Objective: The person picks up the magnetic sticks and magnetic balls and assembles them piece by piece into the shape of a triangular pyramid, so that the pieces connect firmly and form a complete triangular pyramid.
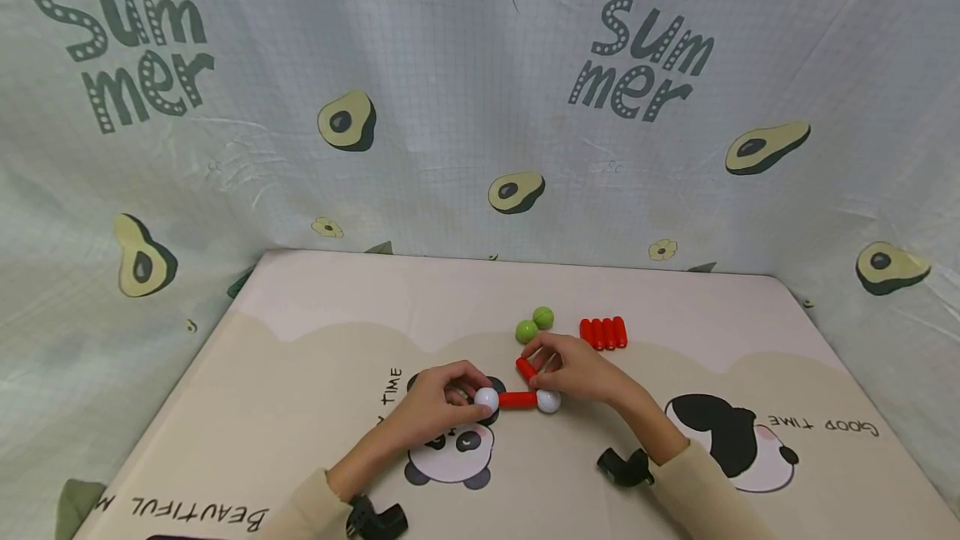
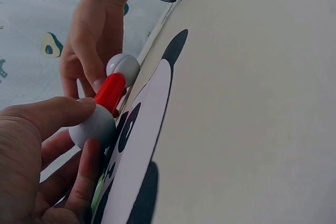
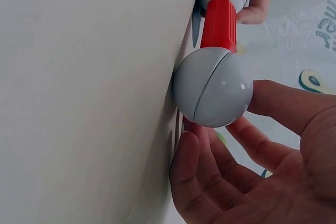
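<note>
Left hand (image 1: 438, 398): reaches in from the near left, thumb and fingers clamped round the left white ball (image 1: 487, 398), which sits over the head of the panda print (image 1: 450, 457).
Joined red rod (image 1: 517, 400): lies level between the two balls, its left end meeting the left white ball and its right end meeting the right white ball (image 1: 548, 401); the right wrist view shows grooves along the rod and a seam round the right white ball.
Right hand (image 1: 581, 367): comes in from the near right, fingers pinching the slanted red rod (image 1: 527, 369); its thumb also reaches the right white ball.
Slanted red rod: leans toward the far left, just beyond the right white ball; fingers hide its near end, so whether it touches that ball cannot be told.
Green balls: two, side by side on the far side of the right hand, one nearer (image 1: 527, 332), one farther right.
Row of four red rods (image 1: 603, 333): side by side, to the right of the green balls.
Tabletop (image 1: 315, 407): beige and pale pink, with a dog print (image 1: 738, 440) to the right.
Backdrop cloth (image 1: 427, 65): avocado shapes and "summer" lettering, beyond the table.
</note>
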The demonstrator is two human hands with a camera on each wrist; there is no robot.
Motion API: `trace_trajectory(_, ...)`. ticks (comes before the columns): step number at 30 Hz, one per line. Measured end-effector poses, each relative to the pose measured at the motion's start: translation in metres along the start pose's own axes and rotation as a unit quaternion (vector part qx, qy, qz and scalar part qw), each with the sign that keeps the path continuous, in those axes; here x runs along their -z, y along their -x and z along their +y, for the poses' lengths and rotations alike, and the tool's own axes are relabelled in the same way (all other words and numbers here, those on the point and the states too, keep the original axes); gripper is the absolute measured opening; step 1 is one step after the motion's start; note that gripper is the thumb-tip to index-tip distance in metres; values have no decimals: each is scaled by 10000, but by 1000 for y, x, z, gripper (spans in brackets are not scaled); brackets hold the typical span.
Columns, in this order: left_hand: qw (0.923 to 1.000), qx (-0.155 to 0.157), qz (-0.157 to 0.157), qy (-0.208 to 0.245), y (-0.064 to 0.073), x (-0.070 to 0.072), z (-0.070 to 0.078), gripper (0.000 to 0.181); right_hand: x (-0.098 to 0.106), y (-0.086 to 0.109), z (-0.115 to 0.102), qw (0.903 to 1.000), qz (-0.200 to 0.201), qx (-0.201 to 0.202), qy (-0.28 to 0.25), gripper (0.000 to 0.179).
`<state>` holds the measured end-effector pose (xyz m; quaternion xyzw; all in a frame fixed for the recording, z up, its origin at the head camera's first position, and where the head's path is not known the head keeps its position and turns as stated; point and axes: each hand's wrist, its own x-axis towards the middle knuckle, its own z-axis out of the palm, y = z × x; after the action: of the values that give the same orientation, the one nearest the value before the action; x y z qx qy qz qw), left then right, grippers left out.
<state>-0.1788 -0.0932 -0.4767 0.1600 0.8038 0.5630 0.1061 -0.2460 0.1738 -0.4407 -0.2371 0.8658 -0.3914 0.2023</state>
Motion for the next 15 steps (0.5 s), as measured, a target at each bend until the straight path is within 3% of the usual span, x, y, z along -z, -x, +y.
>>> trace_trajectory(15,10000,69,-1,12,0,0,1,27,1,0,0,10000,-60,28,-38,33)
